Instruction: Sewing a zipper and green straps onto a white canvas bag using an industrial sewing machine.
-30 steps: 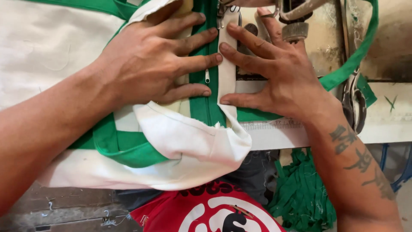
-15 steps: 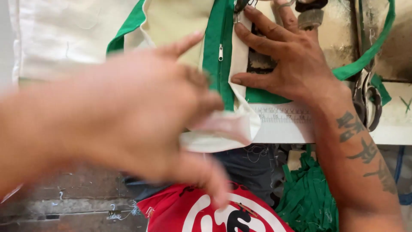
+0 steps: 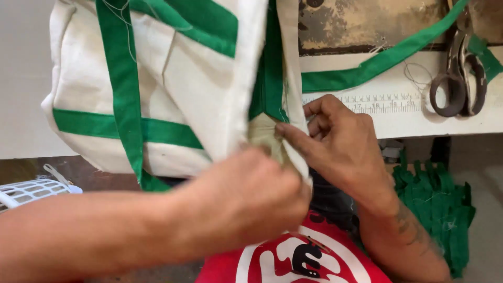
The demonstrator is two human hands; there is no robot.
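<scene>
Surface: white worktable [image 3: 398,120], printed ruler strip along its front edge, worn brown patch behind.
On it: green fabric strip [image 3: 382,60], grey scissors [image 3: 458,78].
Below: green scrap pile [image 3: 437,209]; white basket [image 3: 29,193] at left.
Bag: cream bag with green bands [image 3: 157,99], hanging over table edge.
Left hand [image 3: 251,202]: fingers closed, gripping bag's lower edge.
Right hand [image 3: 340,141]: pinching same edge, beside the left.

White worktable edge [image 3: 419,123], worn brown floor [image 3: 31,170] below
</scene>
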